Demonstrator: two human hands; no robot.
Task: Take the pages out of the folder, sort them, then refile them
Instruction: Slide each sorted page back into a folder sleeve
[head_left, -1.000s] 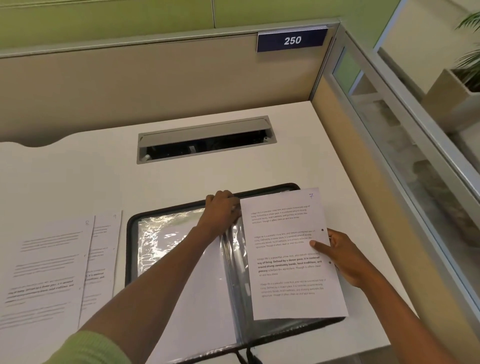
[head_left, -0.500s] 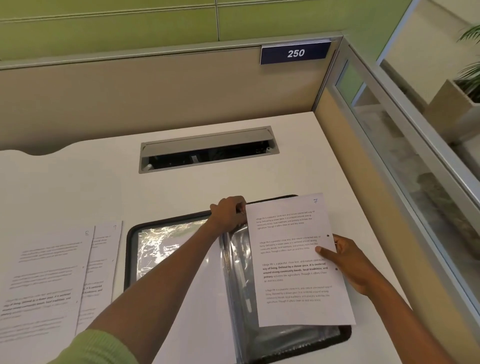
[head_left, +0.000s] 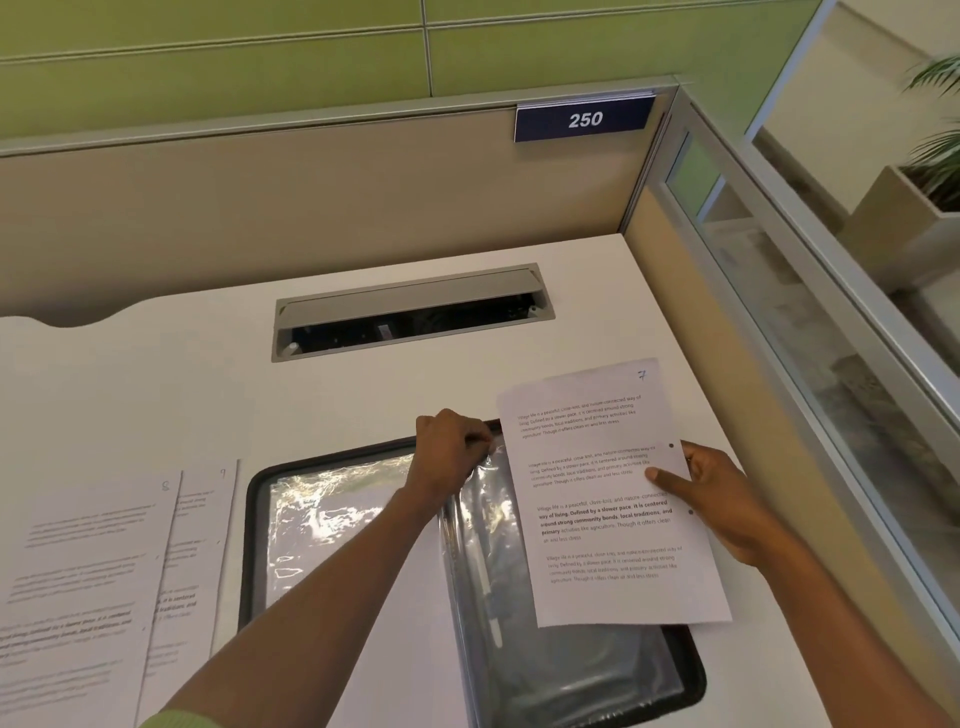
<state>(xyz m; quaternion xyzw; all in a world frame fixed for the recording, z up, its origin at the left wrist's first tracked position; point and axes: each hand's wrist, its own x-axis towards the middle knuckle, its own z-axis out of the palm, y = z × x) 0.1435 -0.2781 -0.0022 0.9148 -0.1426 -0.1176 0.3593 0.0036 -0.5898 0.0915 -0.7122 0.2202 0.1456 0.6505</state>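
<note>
- Far left, on the desk (head_left: 156, 395): two loose sheets lie flat. The page marked 8 (head_left: 88, 571) overlaps the page marked 9 (head_left: 201, 566). Both are out of the folder, just beside its left rim.
- Centre: the folder (head_left: 251, 545) lies open on the desk, with a black rim and glossy clear pockets inside.
- Left hand (head_left: 451, 453): fingers curled, pinching the top edge of a clear sleeve (head_left: 485, 525) close to the spine. The sleeve looks limp and wrinkled. We judge it slippery and apt to buckle, so the top corner at its mouth is the sensible hold.
- Right of the spine: page 7 (head_left: 597, 493) is held over the folder's right half, slightly tilted, its top edge past the far rim. It appears wholly outside the sleeve.
- Right hand (head_left: 722, 501): grips the page at mid right edge, thumb on top and fingers underneath. The hands are apart, one either side of the sheet.
- Handling, our judgement: a single sheet is light and floppy, and creases easily. A mid-edge pinch keeps it flat. The two dark dots by that edge are probably punch holes, a weak spot.
- Step: we cannot tell whether the page is leaving the sleeve or about to enter it.
</note>
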